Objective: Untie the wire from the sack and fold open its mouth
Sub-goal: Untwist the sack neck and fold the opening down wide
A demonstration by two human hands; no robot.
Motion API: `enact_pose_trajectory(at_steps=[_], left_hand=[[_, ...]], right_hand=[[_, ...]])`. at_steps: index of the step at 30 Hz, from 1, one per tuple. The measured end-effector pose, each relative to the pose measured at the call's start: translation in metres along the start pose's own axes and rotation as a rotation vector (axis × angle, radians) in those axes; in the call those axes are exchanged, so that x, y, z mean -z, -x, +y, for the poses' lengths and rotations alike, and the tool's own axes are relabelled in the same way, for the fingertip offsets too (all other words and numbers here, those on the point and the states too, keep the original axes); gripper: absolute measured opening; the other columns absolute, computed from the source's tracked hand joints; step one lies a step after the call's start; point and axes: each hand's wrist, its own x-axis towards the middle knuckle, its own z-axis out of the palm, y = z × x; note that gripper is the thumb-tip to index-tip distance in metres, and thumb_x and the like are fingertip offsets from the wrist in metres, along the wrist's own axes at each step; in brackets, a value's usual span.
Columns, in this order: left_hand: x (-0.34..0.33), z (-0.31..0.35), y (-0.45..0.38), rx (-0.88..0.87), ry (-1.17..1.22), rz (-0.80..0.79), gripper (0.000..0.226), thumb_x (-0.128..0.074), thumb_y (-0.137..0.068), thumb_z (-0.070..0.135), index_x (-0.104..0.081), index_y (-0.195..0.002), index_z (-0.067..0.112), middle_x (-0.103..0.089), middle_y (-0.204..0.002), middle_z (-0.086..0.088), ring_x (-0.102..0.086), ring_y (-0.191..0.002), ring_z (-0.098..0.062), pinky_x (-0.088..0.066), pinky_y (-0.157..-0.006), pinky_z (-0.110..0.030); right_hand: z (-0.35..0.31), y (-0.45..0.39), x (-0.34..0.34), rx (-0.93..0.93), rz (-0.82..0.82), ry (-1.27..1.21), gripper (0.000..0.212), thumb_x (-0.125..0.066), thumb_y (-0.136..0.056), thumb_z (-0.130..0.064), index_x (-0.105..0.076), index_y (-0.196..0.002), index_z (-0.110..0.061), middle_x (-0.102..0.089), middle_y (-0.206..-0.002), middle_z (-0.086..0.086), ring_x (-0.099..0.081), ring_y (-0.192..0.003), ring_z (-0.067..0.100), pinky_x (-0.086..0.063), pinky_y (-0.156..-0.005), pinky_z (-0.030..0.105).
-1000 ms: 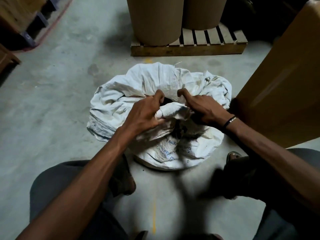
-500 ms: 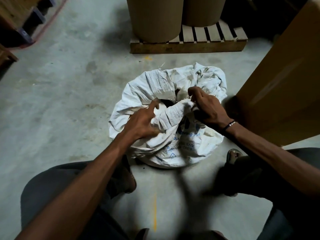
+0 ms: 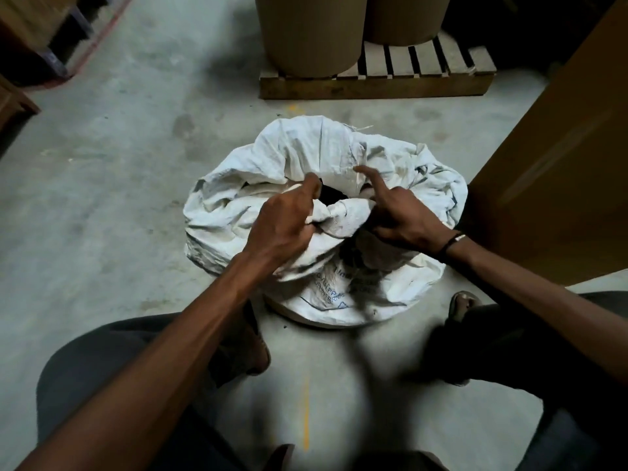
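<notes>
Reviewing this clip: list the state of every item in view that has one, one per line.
sack: standing on the floor, mouth partly open with a dark gap, near rim bunched up
left hand: grip closed on the sack's near rim
right hand: grips the same rim, index finger extended
wire: not visible
cardboard drums: upright on the pallet

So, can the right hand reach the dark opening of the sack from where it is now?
Probably yes. The right hand grips the near rim right beside the opening of the sack, its forefinger lies across the rim, and nothing lies between; the left hand holds the other side.
</notes>
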Motion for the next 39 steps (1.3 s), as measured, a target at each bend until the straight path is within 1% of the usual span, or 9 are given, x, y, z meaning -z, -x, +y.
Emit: enact_pose_trajectory(at_steps=[4, 9, 14, 19, 23, 28, 33, 36, 39], left_hand=[[-0.009, -0.006, 0.013, 0.076, 0.255, -0.253, 0.065, -0.080, -0.066, 0.019, -0.041, -0.118, 0.024, -0.059, -0.089, 0.007, -0.054, -0.071, -0.010, -0.052, -0.066, -0.041], [-0.030, -0.020, 0.023, 0.179, 0.016, -0.250, 0.118, -0.094, -0.047, 0.054, -0.032, -0.143, 0.026, -0.050, -0.130, -0.003, -0.061, -0.107, -0.028, -0.056, -0.079, -0.044], [-0.047, -0.023, 0.018, 0.253, -0.120, -0.105, 0.088, -0.078, -0.069, 0.034, -0.036, -0.145, 0.019, -0.064, -0.080, -0.006, -0.065, -0.071, -0.032, -0.048, -0.058, -0.038], [-0.038, -0.035, 0.011, -0.026, -0.331, 0.086, 0.083, -0.081, -0.059, 0.000, -0.046, -0.134, 0.007, -0.065, -0.084, -0.015, -0.065, -0.073, -0.038, -0.050, -0.053, -0.040], [-0.052, -0.022, 0.029, -0.059, -0.247, -0.085, 0.087, -0.079, -0.071, 0.006, -0.033, -0.145, 0.011, -0.066, -0.104, -0.017, -0.067, -0.094, -0.041, -0.055, -0.064, -0.043], [-0.040, -0.014, 0.024, 0.062, 0.265, -0.590, 0.060, -0.071, -0.084, 0.045, -0.045, -0.132, 0.020, -0.063, -0.094, 0.011, -0.066, -0.080, -0.016, -0.053, -0.073, -0.035], [-0.034, -0.030, -0.011, 0.187, 0.216, -0.162, 0.035, -0.060, -0.093, 0.026, -0.048, -0.125, 0.020, -0.070, -0.096, 0.006, -0.071, -0.083, -0.019, -0.056, -0.078, -0.040], [-0.051, -0.031, -0.028, 0.257, 0.351, -0.254, 0.073, -0.075, -0.087, 0.035, -0.033, -0.145, 0.022, -0.063, -0.130, -0.005, -0.066, -0.115, -0.027, -0.051, -0.098, -0.041], [-0.076, -0.045, -0.046, 0.357, 0.208, -0.464, 0.114, -0.076, -0.077, 0.065, -0.004, -0.160, 0.034, -0.025, -0.169, 0.000, -0.027, -0.154, -0.035, -0.020, -0.121, -0.065]], right_hand=[[-0.003, -0.003, 0.001, -0.088, 0.161, -0.096, 0.090, -0.054, -0.067, 0.001, -0.026, -0.150, -0.019, -0.064, -0.067, 0.008, -0.058, -0.059, 0.031, -0.053, -0.060, 0.048], [-0.011, -0.003, -0.007, -0.068, 0.228, -0.206, 0.081, -0.052, -0.068, 0.004, -0.032, -0.143, -0.019, -0.075, -0.084, 0.009, -0.066, -0.071, 0.032, -0.055, -0.068, 0.045], [-0.007, -0.001, 0.000, -0.113, 0.195, -0.329, 0.067, -0.058, -0.078, 0.000, -0.036, -0.138, -0.018, -0.079, -0.091, 0.003, -0.065, -0.063, 0.031, -0.053, -0.061, 0.040], [0.002, 0.007, 0.017, -0.086, 0.096, -0.283, 0.060, -0.065, -0.090, -0.016, -0.033, -0.140, -0.009, -0.065, -0.064, -0.009, -0.053, -0.053, 0.012, -0.039, -0.056, 0.027], [0.000, 0.001, 0.008, -0.213, 0.218, -0.223, 0.063, -0.071, -0.093, -0.051, -0.037, -0.127, -0.011, -0.067, -0.061, -0.004, -0.059, -0.055, 0.008, -0.044, -0.058, 0.024], [0.009, -0.002, -0.005, -0.325, 0.266, -0.191, 0.067, -0.085, -0.080, -0.033, -0.040, -0.122, -0.006, -0.069, -0.083, -0.002, -0.066, -0.069, 0.021, -0.052, -0.066, 0.032], [0.015, 0.012, -0.012, -0.278, 0.183, -0.177, 0.064, -0.080, -0.076, -0.017, -0.037, -0.123, -0.011, -0.077, -0.092, 0.004, -0.069, -0.072, 0.024, -0.058, -0.068, 0.042], [0.018, 0.026, -0.016, -0.262, 0.105, -0.099, 0.064, -0.078, -0.079, -0.020, -0.035, -0.125, -0.012, -0.075, -0.087, 0.006, -0.068, -0.076, 0.030, -0.053, -0.066, 0.039], [0.025, 0.047, -0.029, -0.235, -0.101, -0.007, 0.071, -0.076, -0.085, -0.021, -0.032, -0.137, -0.004, -0.075, -0.088, 0.009, -0.070, -0.080, 0.034, -0.042, -0.061, 0.031]])
